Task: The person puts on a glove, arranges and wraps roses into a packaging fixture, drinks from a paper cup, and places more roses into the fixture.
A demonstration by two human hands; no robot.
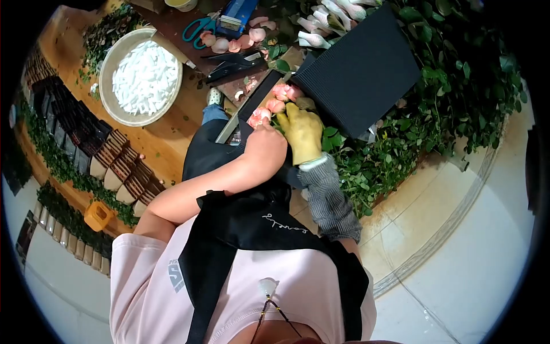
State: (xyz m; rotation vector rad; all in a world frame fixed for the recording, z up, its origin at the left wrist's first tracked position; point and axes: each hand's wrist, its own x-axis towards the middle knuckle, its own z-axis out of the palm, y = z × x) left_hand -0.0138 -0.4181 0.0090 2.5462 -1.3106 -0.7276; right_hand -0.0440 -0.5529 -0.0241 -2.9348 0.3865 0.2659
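Observation:
Several pink roses (276, 105) lie in a row along a dark-edged board (259, 94) in front of me. My left hand (266, 150) is bare and closed, its fingertips on the nearest rose (259, 117). Just right of it, my right hand (303, 133) wears a yellow glove, with a grey knitted sleeve on the forearm. Its fingers curl beside the rose heads, and what lies in them is hidden. A black corrugated sheet (361, 71) stands tilted right beyond the gloved hand.
A basin (105, 86) of small white pieces stands at left. Teal scissors (197, 31), a black stapler-like tool (232, 66) and loose petals (245, 41) lie ahead. Leafy stems (395, 166) crowd the right. White-netted flower heads (314, 39) lie at the back.

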